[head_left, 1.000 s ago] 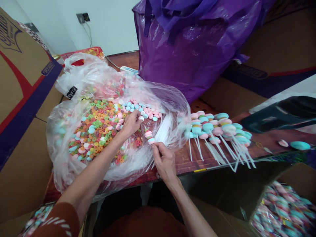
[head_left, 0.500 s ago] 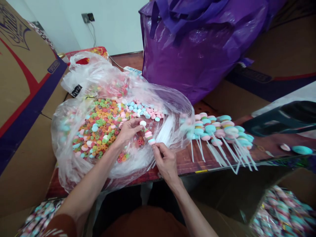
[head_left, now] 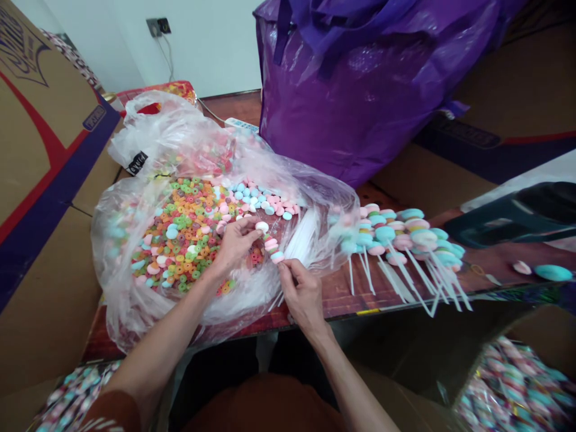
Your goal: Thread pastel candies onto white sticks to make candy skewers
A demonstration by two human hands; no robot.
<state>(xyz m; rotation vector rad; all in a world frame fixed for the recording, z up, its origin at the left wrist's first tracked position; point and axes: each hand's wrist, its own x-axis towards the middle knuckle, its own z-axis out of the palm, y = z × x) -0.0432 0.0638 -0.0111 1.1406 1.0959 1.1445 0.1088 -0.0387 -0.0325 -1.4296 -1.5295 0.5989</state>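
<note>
Hands at work over sweets, seen from the camera on my head looking down at a low brown table [head_left: 342, 294]. My left hand [head_left: 234, 243] reaches into a wide clear plastic bag [head_left: 135, 300] lying open on the table, its fingers pinched narrowly around a single white marshmallow disc [head_left: 261, 227] held at the top end of a skewer [head_left: 272, 248]. That skewer already carries a few pink, white and blue discs stacked close together, and it slants from the candy pile down toward my right hand [head_left: 302, 294], which grips the thin white stick at its lower end between thumb and fingertips, the other fingers curled in. Inside the bag, to the left of my left hand, lies a heap of small colourful ring candies [head_left: 184, 228], with pink and blue marshmallow discs [head_left: 265, 201] gathered farther back, and a bundle of bare white sticks [head_left: 303, 240] just right of the skewer. On the table to the right of the bag, well apart from my hands, a fan of finished skewers [head_left: 400, 234] lies with sticks pointing toward me. A large purple bag [head_left: 360, 90] stands behind the table, a cardboard box [head_left: 40, 156] leans at the left, and wrapped sweets [head_left: 513, 384] fill a box at the lower right.
</note>
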